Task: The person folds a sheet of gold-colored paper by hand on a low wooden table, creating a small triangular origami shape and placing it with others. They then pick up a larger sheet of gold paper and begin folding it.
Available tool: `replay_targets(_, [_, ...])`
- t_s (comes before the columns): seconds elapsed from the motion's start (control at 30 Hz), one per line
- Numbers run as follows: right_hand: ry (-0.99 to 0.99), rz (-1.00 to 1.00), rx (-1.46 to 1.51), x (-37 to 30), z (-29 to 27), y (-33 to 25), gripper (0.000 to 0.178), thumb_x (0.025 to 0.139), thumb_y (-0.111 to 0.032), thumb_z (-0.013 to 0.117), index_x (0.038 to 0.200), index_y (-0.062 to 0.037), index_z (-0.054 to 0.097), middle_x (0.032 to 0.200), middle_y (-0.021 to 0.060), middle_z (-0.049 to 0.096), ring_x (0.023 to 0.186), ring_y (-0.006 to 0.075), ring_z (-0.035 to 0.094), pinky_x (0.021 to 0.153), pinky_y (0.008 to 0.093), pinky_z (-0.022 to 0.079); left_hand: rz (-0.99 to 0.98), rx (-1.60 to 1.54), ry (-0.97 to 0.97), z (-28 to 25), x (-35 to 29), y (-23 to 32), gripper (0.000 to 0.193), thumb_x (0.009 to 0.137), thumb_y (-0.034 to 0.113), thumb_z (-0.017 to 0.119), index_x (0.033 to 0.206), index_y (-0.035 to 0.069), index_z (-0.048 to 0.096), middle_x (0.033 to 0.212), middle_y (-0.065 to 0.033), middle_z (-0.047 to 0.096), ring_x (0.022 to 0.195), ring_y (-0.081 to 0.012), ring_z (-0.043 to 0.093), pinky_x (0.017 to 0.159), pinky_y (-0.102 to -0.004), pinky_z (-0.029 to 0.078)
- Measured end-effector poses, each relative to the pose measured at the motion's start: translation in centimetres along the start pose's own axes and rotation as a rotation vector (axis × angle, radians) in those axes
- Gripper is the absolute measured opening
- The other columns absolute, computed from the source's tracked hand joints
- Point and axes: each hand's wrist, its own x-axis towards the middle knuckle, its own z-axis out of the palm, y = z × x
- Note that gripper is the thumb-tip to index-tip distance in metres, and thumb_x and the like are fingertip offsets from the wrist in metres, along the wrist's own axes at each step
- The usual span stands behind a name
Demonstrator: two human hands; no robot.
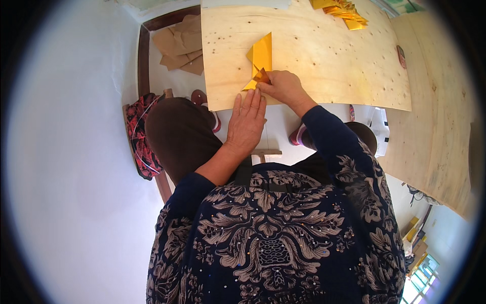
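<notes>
A partly folded sheet of shiny gold paper point(261, 53) lies on the wooden board point(314, 66) near its front edge, one pointed corner stretching away from me. My right hand point(284, 87) pinches the near part of the paper between thumb and fingers, where a darker flap stands up. Flat and with fingers outstretched, my left hand point(247, 119) reaches the board's near edge, its fingertips at the paper's lowest corner. The fingers of my right hand hide some of the folds.
A pile of folded gold paper pieces point(348, 14) sits at the board's far side. A small red-and-dark object point(401, 57) lies by the right edge. Brown paper point(181, 45) is on the left, above a red-and-black patterned cloth point(139, 134). Another wooden panel point(435, 111) stands at right.
</notes>
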Motion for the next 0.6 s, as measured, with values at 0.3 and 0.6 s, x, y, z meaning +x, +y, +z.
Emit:
replay_targets(0.3, [0.008,-0.015,0.021,0.3,0.4,0.4,0.037,0.084,-0.043,0.06,0.092,-0.0092,0.071,0.081,0.013,0.07,0.077,0.0308,0.068,0.066,0.0418,0.052,-0.086,0.043,0.019,0.4,0.3,-0.3,0.063,0.081,0.025,0.069,0.133,-0.004,0.049,0.142,-0.02,0.044,0.138,-0.0317,0.036,0.116,-0.0545,0.019])
replay_targets(0.6, [0.045,-0.066,0.28,0.3,0.8,2.3,0.036,0.082,-0.042,0.066,0.09,-0.007,0.069,0.08,0.0128,0.07,0.076,0.0287,0.068,0.067,0.0376,0.052,-0.103,0.078,-0.017,0.1,0.8,-0.5,0.059,0.085,0.023,0.067,0.136,0.002,0.048,0.143,-0.0137,0.046,0.136,-0.0269,0.041,0.115,-0.0571,0.017])
